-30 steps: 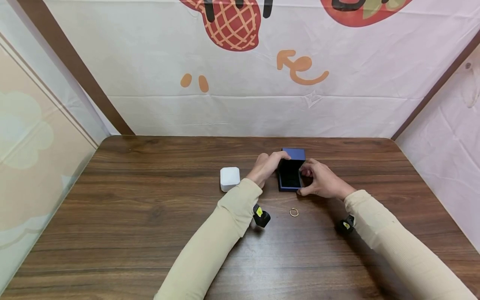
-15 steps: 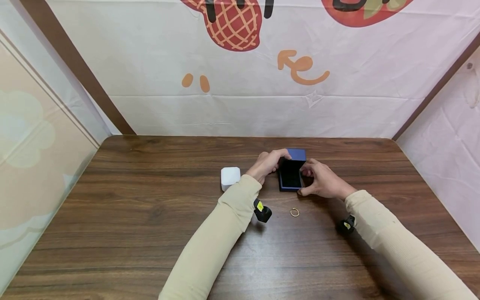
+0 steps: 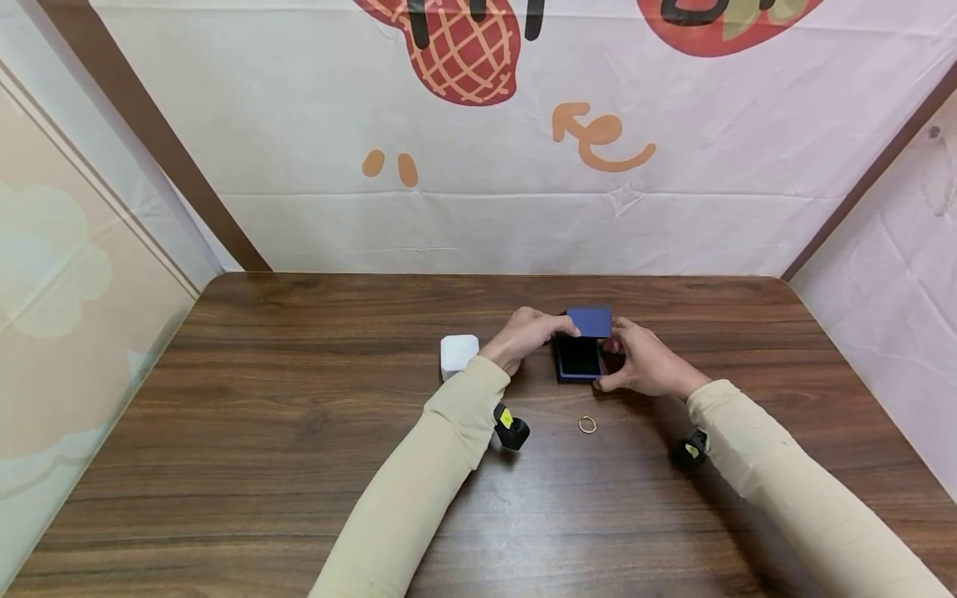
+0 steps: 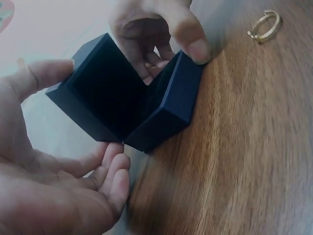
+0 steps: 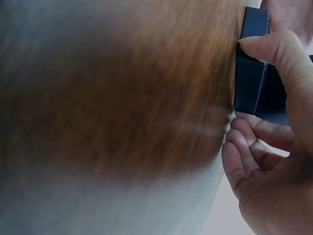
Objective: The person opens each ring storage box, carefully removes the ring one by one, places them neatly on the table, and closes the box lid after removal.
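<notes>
A dark blue jewellery box (image 3: 576,379) stands on the table with its hinged lid (image 3: 591,322) partly raised. My left hand (image 3: 527,339) holds the lid from the left, thumb on its top edge and fingers behind near the hinge. My right hand (image 3: 646,361) grips the base from the right, thumb at the front corner and fingers at the back. The box has a black interior; in the left wrist view nothing shows inside it, though part is in deep shadow. In front of the box lies a thin gold ring (image 4: 274,32), untouched by either hand.
A white rounded box (image 3: 458,355) sits left of the left hand, partly behind the left sleeve (image 3: 426,465). The brown wooden table (image 3: 262,432) meets a printed cloth wall (image 3: 478,224) at its far edge.
The blue lid has tilted forward and down over the base, and my left hand has moved slightly with it. My right hand, the ring and the white box stay put.
</notes>
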### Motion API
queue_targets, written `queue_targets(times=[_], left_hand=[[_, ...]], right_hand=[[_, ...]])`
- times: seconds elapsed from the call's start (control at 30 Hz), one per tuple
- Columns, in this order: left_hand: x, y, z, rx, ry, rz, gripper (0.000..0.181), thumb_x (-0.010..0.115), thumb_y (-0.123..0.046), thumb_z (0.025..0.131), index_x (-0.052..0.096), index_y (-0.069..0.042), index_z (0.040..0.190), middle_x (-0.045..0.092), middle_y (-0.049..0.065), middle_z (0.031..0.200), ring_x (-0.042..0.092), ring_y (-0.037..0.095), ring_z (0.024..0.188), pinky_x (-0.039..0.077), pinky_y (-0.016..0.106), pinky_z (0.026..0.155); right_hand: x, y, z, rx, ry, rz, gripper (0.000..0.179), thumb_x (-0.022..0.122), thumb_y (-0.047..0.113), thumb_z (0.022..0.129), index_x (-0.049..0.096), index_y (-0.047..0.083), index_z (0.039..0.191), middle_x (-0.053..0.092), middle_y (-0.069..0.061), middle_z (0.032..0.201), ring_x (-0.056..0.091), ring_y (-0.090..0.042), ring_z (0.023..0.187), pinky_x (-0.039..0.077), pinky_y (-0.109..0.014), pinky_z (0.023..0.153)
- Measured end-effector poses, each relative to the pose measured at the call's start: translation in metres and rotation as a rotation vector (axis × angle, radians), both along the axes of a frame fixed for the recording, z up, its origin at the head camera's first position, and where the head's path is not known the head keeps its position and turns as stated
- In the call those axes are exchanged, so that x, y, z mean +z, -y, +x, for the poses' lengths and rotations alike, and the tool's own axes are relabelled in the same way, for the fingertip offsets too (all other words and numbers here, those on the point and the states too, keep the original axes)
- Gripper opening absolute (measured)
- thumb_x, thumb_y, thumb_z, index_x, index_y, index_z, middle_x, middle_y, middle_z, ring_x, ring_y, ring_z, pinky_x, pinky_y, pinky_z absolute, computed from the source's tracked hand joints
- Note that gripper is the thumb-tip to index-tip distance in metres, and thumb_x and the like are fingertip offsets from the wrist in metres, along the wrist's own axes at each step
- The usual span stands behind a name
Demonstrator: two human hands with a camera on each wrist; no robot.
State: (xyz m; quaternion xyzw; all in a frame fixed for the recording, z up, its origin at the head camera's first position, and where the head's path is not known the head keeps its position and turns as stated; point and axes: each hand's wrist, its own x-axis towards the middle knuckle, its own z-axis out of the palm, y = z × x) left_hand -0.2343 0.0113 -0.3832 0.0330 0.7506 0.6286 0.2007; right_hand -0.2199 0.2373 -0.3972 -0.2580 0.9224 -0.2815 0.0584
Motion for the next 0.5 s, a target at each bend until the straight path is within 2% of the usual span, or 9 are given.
queue_targets(times=[0.1,0.2,0.27,0.37,0.5], left_hand=[[0.0006,0.0014,0.0014,-0.024,-0.012,-0.023,0.044,0.076,-0.028,0.079,0.074,-0.004,0.116,0.062,0.004,0.136,0.052,0.023,0.128,0.038,0.039,0.109],[0.0009,0.0022,0.0031,-0.039,-0.025,-0.043,0.064,0.078,-0.025,0.078,0.061,0.001,0.134,0.056,0.009,0.143,0.051,0.025,0.129,0.039,0.04,0.109],[0.0004,0.0022,0.0041,-0.053,-0.037,-0.047,0.069,0.078,-0.022,0.078,0.056,0.004,0.138,0.059,0.013,0.138,0.055,0.025,0.123,0.041,0.038,0.106],[-0.0005,0.0017,0.0059,-0.079,-0.082,-0.073,0.069,0.079,-0.017,0.077,0.054,0.005,0.137,0.065,0.014,0.125,0.06,0.023,0.112,0.045,0.034,0.1],[-0.0016,-0.0004,0.0085,-0.123,-0.204,-0.194,0.067,0.083,-0.013,0.073,0.056,0.004,0.133,0.067,0.012,0.117,0.063,0.022,0.105,0.046,0.031,0.096]], right_hand=[[0.0004,0.0002,-0.0001,-0.009,0.006,0.005,0.051,0.088,0.014,0.071,0.064,-0.004,0.113,0.055,-0.013,0.102,0.053,-0.025,0.087,0.045,-0.042,0.078],[0.0007,0.0004,-0.0001,-0.011,0.005,0.014,0.046,0.089,0.015,0.07,0.065,-0.003,0.106,0.054,-0.012,0.098,0.051,-0.024,0.084,0.043,-0.04,0.075],[0.0013,0.0003,0.0003,-0.011,0.015,0.012,0.046,0.089,0.015,0.07,0.065,-0.004,0.106,0.053,-0.011,0.098,0.051,-0.024,0.084,0.043,-0.039,0.075],[0.0022,0.0001,0.0007,-0.011,0.024,0.011,0.05,0.088,0.015,0.071,0.065,-0.006,0.11,0.053,-0.01,0.098,0.051,-0.023,0.083,0.044,-0.039,0.075],[0.0021,0.0001,0.0008,-0.011,0.005,0.022,0.056,0.087,0.015,0.07,0.063,-0.009,0.114,0.051,-0.008,0.095,0.052,-0.021,0.081,0.044,-0.037,0.074]])
